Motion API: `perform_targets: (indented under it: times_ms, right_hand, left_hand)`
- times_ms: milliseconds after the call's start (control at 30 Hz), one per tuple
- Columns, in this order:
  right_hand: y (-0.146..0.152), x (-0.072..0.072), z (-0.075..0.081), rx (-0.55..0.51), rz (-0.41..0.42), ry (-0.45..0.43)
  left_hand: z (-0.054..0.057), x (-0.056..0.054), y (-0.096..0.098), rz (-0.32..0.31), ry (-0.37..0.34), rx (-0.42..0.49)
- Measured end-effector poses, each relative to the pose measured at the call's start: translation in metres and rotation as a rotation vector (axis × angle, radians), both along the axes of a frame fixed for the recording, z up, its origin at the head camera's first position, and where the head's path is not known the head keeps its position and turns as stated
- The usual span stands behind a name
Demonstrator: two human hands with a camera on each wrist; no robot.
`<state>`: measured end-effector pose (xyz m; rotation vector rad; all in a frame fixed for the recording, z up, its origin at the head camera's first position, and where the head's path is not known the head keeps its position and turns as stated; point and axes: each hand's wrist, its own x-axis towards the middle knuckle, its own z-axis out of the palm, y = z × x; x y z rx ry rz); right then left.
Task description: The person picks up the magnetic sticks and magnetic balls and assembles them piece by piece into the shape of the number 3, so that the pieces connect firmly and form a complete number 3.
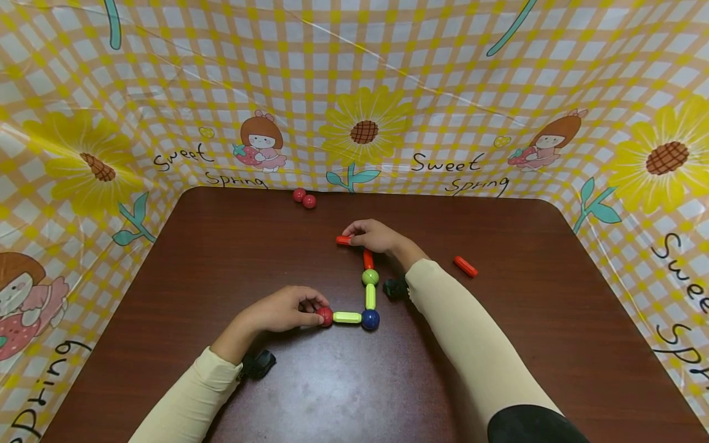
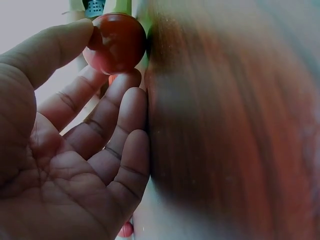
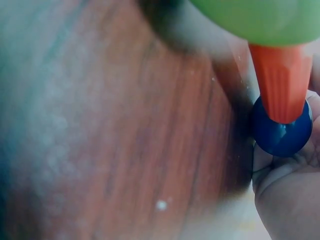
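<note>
On the table, a chain of toy building balls and sticks forms an L. My left hand (image 1: 285, 309) pinches the red ball (image 2: 117, 44) at its left end, thumb on one side and fingertips on the other. A yellow-green stick (image 1: 347, 317) joins that ball to a blue corner ball (image 1: 370, 319). From there a second yellow-green stick (image 1: 370, 296) runs to a green ball (image 1: 370, 277), then a red stick (image 1: 368, 259). Another blue ball (image 3: 282, 132) at its far end is hidden under my right hand (image 1: 376, 236) in the head view. That hand pinches a loose-ended red stick (image 1: 343, 240).
Two red balls (image 1: 309, 202) lie at the table's back edge. A separate red stick (image 1: 465, 266) rests right of my right forearm. Patterned cloth (image 1: 354, 74) stands around the brown table (image 1: 232, 246). Black wrist cameras (image 1: 259, 364) hang close over the tabletop.
</note>
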<state>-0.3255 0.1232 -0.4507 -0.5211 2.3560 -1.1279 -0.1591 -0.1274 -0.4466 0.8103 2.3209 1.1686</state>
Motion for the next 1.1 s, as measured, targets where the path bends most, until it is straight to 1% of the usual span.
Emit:
perform_targets:
  times_ms: [167, 333, 500, 600, 700, 767, 833, 967, 1033, 1100]
  right_hand:
    - [0.001, 0.0, -0.001, 0.003, 0.002, 0.002]
    - [0.0, -0.001, -0.002, -0.003, 0.008, 0.002]
    - [0.0, 0.0, -0.002, -0.008, -0.002, 0.013]
    - [-0.001, 0.002, -0.002, -0.01, -0.007, 0.009]
    - [-0.001, 0.002, -0.003, -0.008, -0.001, 0.005]
    - [-0.001, 0.002, -0.002, -0.009, 0.001, 0.005]
    - [0.0, 0.002, -0.002, -0.009, -0.005, 0.011]
    - [0.001, 0.001, 0.0, -0.015, -0.014, 0.007]
    - [0.001, 0.001, -0.001, -0.011, -0.006, 0.007]
    - [0.001, 0.002, 0.0, -0.012, 0.004, 0.007]
  left_hand:
    - [0.001, 0.0, 0.001, 0.01, 0.003, -0.005]
    - [-0.001, 0.0, 0.001, 0.016, 0.003, -0.009]
    - [-0.002, -0.001, 0.001, 0.019, -0.017, -0.007]
    - [-0.001, -0.003, -0.001, 0.018, -0.037, -0.01]
    - [0.0, -0.009, -0.005, 0.021, -0.034, -0.022]
    - [0.001, -0.016, -0.008, 0.039, -0.018, -0.036]
    - [0.003, -0.027, -0.011, 0.068, 0.005, -0.052]
    - [0.006, -0.057, -0.014, 0.161, 0.035, -0.095]
    - [0.007, -0.072, -0.015, 0.217, 0.046, -0.11]
    - [0.008, -0.087, -0.015, 0.279, 0.074, -0.125]
